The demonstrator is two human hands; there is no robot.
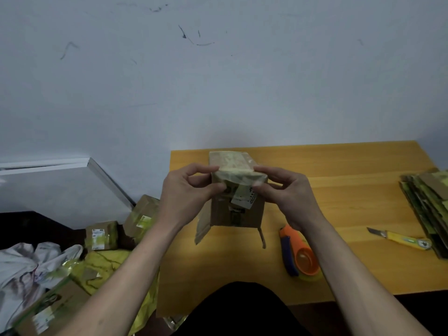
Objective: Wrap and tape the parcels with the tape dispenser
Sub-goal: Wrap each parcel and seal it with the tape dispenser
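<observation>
Up front, both hands, left and right, pinching parcel above table; tape dispenser, yellow knife, flattened cardboard rightward.

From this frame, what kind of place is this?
Probably a home or small-shop packing spot, not a warehouse. Both hands hold a cardboard parcel over a wooden table beside an orange tape dispenser, with flattened cardboard stacked and taped boxes on the floor.
</observation>
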